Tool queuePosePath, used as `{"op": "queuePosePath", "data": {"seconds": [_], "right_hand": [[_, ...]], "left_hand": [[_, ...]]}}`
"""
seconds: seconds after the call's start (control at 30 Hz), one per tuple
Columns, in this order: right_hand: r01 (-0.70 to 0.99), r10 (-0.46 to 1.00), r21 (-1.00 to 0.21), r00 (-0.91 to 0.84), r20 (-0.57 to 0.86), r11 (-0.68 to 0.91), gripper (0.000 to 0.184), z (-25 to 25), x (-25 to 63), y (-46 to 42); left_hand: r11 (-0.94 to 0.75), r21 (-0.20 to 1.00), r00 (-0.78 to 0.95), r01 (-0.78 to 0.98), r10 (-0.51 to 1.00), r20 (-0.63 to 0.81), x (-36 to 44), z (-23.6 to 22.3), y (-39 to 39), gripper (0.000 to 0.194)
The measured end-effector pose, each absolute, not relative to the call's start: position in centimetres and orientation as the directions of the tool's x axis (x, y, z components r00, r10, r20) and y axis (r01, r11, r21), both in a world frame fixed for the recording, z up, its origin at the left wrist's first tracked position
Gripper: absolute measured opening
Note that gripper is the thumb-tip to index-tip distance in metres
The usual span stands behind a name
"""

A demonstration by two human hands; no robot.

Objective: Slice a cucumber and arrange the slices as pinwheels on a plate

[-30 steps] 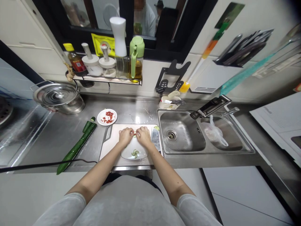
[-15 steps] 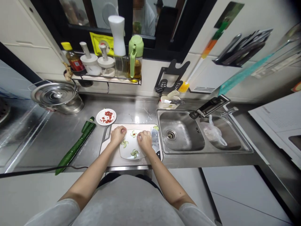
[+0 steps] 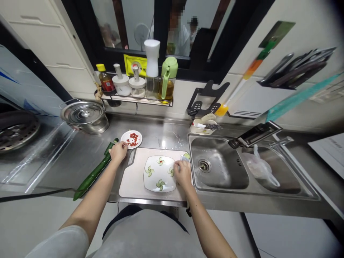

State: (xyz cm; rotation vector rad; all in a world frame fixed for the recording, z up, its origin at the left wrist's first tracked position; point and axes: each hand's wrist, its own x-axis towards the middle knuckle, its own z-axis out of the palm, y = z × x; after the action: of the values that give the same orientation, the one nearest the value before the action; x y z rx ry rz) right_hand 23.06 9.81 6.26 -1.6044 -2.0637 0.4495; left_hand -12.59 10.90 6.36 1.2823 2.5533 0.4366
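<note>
My left hand (image 3: 118,152) reaches to the near-left rim of a small white plate (image 3: 123,137) holding chopped red pieces (image 3: 133,137). Its fingertips are pinched together; whatever may be between them is too small to make out. At the right edge of a squarish white plate (image 3: 154,182), my right hand (image 3: 183,172) has its fingers curled together, their contents hidden. Cucumber slices form pinwheels on this plate: one at the top (image 3: 160,161) with a red centre, one at the left (image 3: 149,171), one at the bottom (image 3: 160,185), and one partly behind my right fingers.
Under the squarish plate lies a pale cutting board (image 3: 131,182). A knife, mostly hidden by my right arm, shows its dark handle (image 3: 188,212) at the counter edge. Left are a long cucumber (image 3: 92,177) and a lidded pot (image 3: 86,116); right is a double sink (image 3: 220,179).
My left hand has moved left from the squarish plate to the small plate of red pieces. My right hand has shifted to the squarish plate's right edge. The view has shifted too.
</note>
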Motion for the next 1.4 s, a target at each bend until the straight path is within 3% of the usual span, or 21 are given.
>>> {"op": "queuePosePath", "data": {"seconds": [0.33, 0.47, 0.67, 1.2, 1.4], "right_hand": [[0.786, 0.963, -0.556, -0.209, 0.173, 0.27, 0.024, 6.3, 22.5, 9.5], [0.788, 0.966, -0.559, -0.201, 0.162, 0.258, 0.024, 6.1, 22.7, 9.3], [0.792, 0.969, -0.56, -0.191, 0.154, 0.245, 0.024, 5.7, 23.0, 9.2], [0.794, 0.97, -0.557, -0.196, 0.147, 0.245, 0.025, 5.7, 22.7, 9.1], [0.793, 0.973, -0.564, -0.193, 0.127, 0.231, 0.025, 5.8, 22.8, 9.0]], "left_hand": [[0.533, 0.177, -0.517, 0.827, 0.846, -0.132, -13.7, 5.9, 14.4, 0.03], [0.493, 0.151, -0.472, 0.857, 0.868, -0.151, -14.1, 6.0, 15.1, 0.029], [0.534, 0.063, -0.515, 0.843, 0.835, -0.193, -14.0, 5.6, 15.5, 0.025], [0.564, 0.074, -0.545, 0.823, 0.819, -0.183, -14.2, 4.9, 15.4, 0.025], [0.474, 0.117, -0.455, 0.873, 0.877, -0.154, -14.4, 5.1, 15.5, 0.029]]}}
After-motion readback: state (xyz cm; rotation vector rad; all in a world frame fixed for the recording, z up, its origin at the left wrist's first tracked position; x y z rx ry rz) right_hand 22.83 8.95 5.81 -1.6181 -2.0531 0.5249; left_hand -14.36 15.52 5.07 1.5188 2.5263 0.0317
